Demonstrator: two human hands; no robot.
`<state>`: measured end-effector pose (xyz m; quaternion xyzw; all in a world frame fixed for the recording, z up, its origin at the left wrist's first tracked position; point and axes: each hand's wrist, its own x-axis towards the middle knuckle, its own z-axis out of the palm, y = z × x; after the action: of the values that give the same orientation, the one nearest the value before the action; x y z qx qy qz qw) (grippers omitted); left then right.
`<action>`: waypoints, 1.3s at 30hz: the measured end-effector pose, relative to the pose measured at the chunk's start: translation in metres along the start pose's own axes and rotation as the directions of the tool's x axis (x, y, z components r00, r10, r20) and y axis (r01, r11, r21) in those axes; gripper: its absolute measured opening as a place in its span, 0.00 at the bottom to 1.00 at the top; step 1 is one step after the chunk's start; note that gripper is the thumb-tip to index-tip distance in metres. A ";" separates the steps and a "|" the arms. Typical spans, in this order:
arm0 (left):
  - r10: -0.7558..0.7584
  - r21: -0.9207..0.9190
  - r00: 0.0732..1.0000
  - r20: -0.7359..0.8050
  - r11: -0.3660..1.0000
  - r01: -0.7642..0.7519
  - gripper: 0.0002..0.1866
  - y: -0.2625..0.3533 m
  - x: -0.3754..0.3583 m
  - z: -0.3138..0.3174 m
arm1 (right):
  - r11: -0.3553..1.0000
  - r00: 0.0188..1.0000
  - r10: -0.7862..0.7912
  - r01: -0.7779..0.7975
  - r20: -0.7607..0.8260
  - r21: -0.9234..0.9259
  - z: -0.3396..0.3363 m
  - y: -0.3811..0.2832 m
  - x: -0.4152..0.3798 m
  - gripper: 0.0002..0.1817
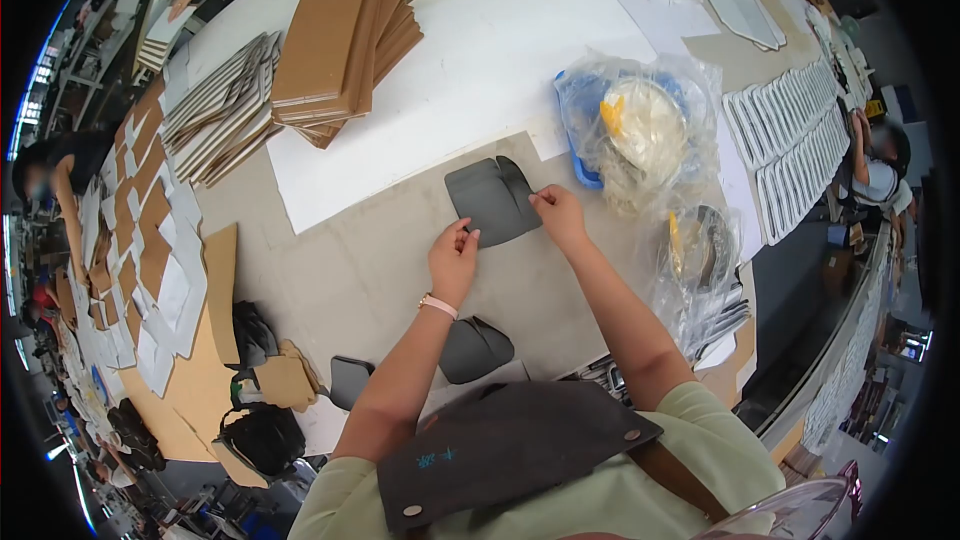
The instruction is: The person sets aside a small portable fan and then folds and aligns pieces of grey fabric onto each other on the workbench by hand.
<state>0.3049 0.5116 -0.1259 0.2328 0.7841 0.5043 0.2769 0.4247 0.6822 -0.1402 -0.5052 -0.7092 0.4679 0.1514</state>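
Pinching the dark sheet [485,205] at its right edge, the right hand [560,217] has thumb and finger closed; the left hand's [453,260] are nearly together at the lower left edge, their hold unclear. The sheet is on the table [340,285], a second piece [473,353] nearer the body. Uneven pulling could crease the sheet or skew its narrow flap [515,178].

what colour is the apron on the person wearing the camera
Dark grey-brown apron, clearest in the head view.
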 end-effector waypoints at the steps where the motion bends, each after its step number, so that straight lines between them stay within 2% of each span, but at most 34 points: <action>1: 0.002 -0.007 1.000 0.001 1.000 -0.002 0.14 0.000 0.000 0.000 | 1.000 1.000 -0.004 0.004 -0.010 0.007 0.000 0.000 -0.001 0.11; 7: 0.012 -0.030 1.000 0.002 0.999 -0.012 0.15 -0.007 0.000 -0.001 | 0.998 1.000 0.025 -0.024 0.011 -0.064 -0.005 -0.008 -0.005 0.11; 16: 0.007 0.018 1.000 0.017 1.000 -0.007 0.17 -0.006 0.001 -0.003 | 0.981 0.998 -0.050 0.041 -0.046 -0.188 0.000 -0.003 -0.004 0.11; 31: -0.014 0.017 1.000 0.027 1.000 0.013 0.16 -0.007 0.003 -0.005 | 0.988 0.985 -0.147 0.143 -0.092 -0.058 0.009 -0.007 0.002 0.08; 34: -0.019 0.013 0.999 0.035 1.000 0.019 0.16 -0.005 0.003 -0.006 | 0.996 0.995 -0.081 0.078 -0.052 -0.051 0.009 -0.005 0.005 0.08; 39: -0.030 0.008 0.999 0.039 1.000 0.029 0.16 -0.007 0.004 -0.006 | 0.997 0.996 -0.069 0.067 -0.052 -0.040 0.009 -0.002 0.007 0.08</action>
<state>0.2977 0.5074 -0.1306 0.2321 0.7837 0.4926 0.2988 0.4144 0.6836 -0.1449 -0.4958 -0.7305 0.4352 0.1765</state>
